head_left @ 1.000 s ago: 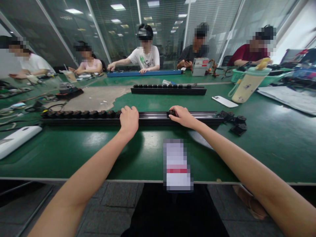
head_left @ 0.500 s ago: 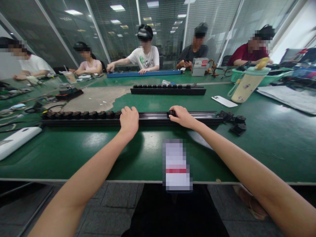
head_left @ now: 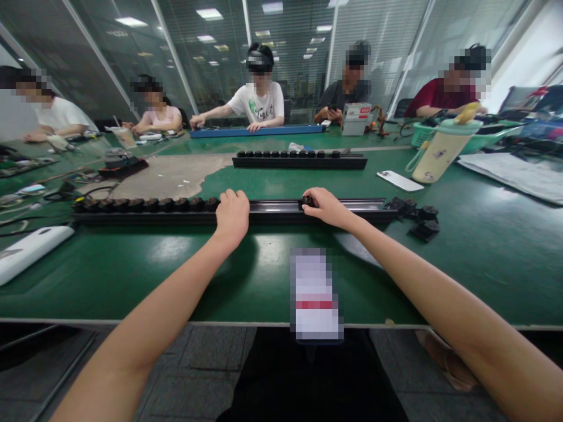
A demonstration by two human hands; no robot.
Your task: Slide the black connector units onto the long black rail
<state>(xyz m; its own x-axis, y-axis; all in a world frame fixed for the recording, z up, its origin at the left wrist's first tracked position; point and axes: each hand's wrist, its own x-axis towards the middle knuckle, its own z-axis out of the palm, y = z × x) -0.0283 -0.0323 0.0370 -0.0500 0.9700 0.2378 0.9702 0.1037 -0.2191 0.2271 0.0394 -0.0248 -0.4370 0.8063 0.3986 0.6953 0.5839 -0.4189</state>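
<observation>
Crosswise, black rail (head_left: 281,206) is laid ahead of both hands, long axis left-right; black knob (head_left: 307,201) is clasped by right hand (head_left: 328,209); rail is overlapped by curled left hand (head_left: 232,218), hold unclear.

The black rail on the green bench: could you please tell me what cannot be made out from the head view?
Head view:
Black rail beneath the left hand: covered by that hand.
Black knob under the right hand: mostly covered by its fingers.
Rectangular item on the bench: pixelated, markings unreadable.
Loose black parts: too small to identify.
</observation>
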